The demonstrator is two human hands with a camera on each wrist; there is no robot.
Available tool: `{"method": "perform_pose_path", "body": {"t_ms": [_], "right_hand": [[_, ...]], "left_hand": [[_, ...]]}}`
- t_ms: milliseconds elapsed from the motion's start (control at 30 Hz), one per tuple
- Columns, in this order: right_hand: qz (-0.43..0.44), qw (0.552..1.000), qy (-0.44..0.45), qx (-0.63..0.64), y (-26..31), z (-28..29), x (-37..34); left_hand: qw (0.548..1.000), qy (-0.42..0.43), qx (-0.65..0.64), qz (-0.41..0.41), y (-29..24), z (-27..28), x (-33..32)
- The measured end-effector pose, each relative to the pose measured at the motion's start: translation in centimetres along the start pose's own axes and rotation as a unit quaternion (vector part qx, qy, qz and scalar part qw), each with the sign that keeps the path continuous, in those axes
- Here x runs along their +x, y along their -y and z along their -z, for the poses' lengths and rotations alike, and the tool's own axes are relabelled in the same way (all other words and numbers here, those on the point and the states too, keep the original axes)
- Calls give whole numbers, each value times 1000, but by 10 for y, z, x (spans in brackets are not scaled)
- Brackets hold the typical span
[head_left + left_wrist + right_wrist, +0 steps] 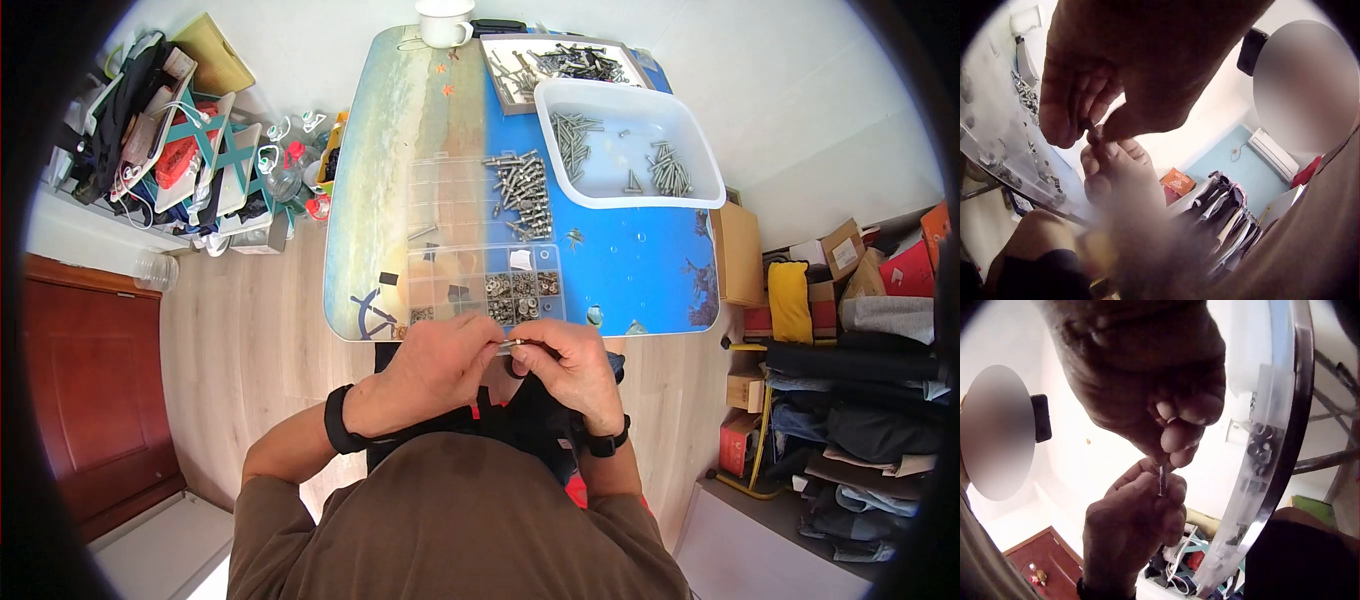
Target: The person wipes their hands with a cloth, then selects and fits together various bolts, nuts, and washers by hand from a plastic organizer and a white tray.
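Observation:
Over the near table edge, my left hand [440, 355] and right hand [570, 370] meet fingertip to fingertip around a small silver bolt [1162, 481]. The left thumb and fingers pinch one end of it, the right thumb and fingers the other. Its ends are hidden by the fingertips. Just beyond the hands lies a clear compartment box [450, 255] with small nuts and washers [500, 287] in its near cells. A pile of bolts [522, 195] lies on its far, right part.
A white plastic bin [715, 190] with loose screws stands at the table's right. Behind it is a shallow tray [512, 105] of dark and silver screws. A white mug [443, 25] stands at the far edge. Shelves with clothes [860, 420] and boxes line the right side.

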State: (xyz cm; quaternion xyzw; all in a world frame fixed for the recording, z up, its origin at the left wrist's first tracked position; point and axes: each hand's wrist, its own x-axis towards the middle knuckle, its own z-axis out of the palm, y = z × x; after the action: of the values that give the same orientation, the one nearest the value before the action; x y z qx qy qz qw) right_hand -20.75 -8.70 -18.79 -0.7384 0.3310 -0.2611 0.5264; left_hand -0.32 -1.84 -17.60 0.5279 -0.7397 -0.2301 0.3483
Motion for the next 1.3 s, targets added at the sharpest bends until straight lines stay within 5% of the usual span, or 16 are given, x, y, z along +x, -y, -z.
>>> {"method": "perform_pose_path", "body": {"t_ms": [67, 400, 467, 500, 567, 700, 767, 867, 1000, 1067, 1200, 1300], "right_hand": [[-24, 999, 3, 26, 3, 1, -1], [17, 999, 10, 25, 0, 2, 0], [14, 1000, 12, 22, 2, 3, 0], [10, 1000, 15, 18, 2, 3, 0], [19, 1000, 4, 22, -4, 3, 0], [-30, 998, -7, 48, 2, 5, -2], [-29, 998, -8, 50, -5, 3, -3], [-14, 999, -10, 44, -8, 1, -2], [4, 1000, -3, 22, -5, 4, 1], [12, 1000, 7, 10, -2, 6, 3], [-40, 997, 14, 58, 4, 7, 3], [-14, 999, 25, 32, 6, 8, 5]], "left_hand": [[996, 8, -66, 52, -10, 6, 6], [999, 18, -44, 12, -3, 4, 3], [966, 117, -176, 147, -11, 12, 7], [966, 117, -176, 147, -14, 16, 10], [904, 158, -283, 279, -20, 21, 14], [915, 112, -294, 254, -18, 17, 11], [978, 58, -152, 132, -12, 9, 7], [999, 13, -29, 27, 1, 1, 5], [977, 88, -139, 138, -6, 10, 11], [920, 159, -263, 245, -12, 18, 19], [919, 162, -273, 232, -12, 23, 19], [966, 137, -156, 156, -3, 16, 18]]}}
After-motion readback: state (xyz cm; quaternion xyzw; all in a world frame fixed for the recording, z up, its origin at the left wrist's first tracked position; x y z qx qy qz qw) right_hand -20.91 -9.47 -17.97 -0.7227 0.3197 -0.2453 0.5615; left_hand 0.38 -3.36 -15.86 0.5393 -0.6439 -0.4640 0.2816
